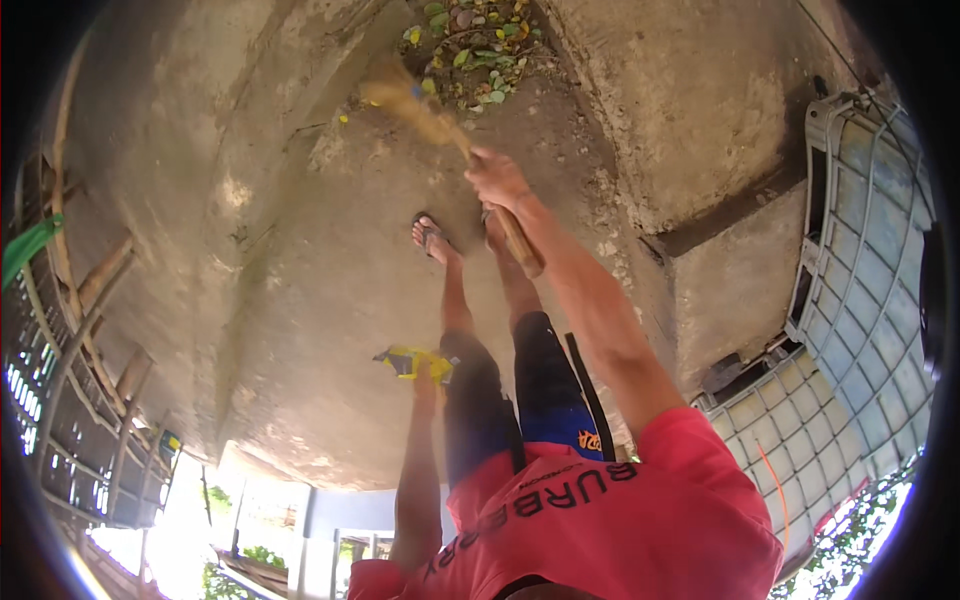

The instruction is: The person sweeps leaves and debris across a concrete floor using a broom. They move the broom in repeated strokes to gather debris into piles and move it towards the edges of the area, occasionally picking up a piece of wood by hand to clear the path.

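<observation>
My right hand (497, 180) is wrapped round the stick-like handle of a short broom (416, 108), arm stretched forward. The handle's thick butt end sticks out behind my hand toward my legs. Motion blurs the pale bristle end, which is just left of a pile of green, yellow and brown leaves (490, 62); whether it touches the ground is unclear. Down by my left thigh, my left hand (424, 384) is closed on a crumpled yellow and grey packet (404, 361). Most of those fingers are hidden or too small to make out.
My sandalled feet (430, 238) stand on the bare brown ground (330, 300). Raised concrete (690, 110) borders it on the right, with caged pale tanks (865, 260) beyond. A slatted wooden fence (75, 340) runs along the left, a green cloth (30, 248) on it.
</observation>
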`<state>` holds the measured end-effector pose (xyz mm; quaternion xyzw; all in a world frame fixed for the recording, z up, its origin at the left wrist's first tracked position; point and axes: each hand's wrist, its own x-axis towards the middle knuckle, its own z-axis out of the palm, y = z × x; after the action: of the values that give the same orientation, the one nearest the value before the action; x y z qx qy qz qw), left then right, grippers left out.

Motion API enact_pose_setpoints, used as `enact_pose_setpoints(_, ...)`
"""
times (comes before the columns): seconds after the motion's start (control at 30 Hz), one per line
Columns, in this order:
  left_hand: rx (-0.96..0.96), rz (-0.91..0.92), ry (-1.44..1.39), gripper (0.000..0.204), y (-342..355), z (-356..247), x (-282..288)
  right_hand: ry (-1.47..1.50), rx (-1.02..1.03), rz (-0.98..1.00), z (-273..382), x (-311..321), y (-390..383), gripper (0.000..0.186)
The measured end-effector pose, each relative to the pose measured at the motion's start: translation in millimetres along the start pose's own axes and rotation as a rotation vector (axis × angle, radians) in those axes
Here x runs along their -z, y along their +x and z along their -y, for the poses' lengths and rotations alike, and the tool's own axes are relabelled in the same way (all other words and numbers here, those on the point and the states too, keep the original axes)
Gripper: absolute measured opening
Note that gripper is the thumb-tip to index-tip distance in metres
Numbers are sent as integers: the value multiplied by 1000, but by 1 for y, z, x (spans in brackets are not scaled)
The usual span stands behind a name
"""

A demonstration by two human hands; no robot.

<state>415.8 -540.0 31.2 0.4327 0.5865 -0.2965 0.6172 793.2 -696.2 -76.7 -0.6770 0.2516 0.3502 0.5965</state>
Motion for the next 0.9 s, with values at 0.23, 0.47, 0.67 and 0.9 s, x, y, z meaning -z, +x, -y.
enact_pose_setpoints(0.23, -62, 29, -245, 54, 7, 22, 5, -407, 184, 69, 35, 28, -142, 44)
enact_pose_setpoints(0.47, -66, 45, -242, 52, 10, 15, -2, -53, -128, 396, 23, -49, -4, 23)
enact_pose_setpoints(0.67, 10, -67, -294, 47, 2, 54, 76, 114, -72, 38, 66, -65, -87, 38)
enact_pose_setpoints(0.9, -198, -3, -233, 45, 31, -4, 54, -129, -147, 77, 136, 45, -211, 46)
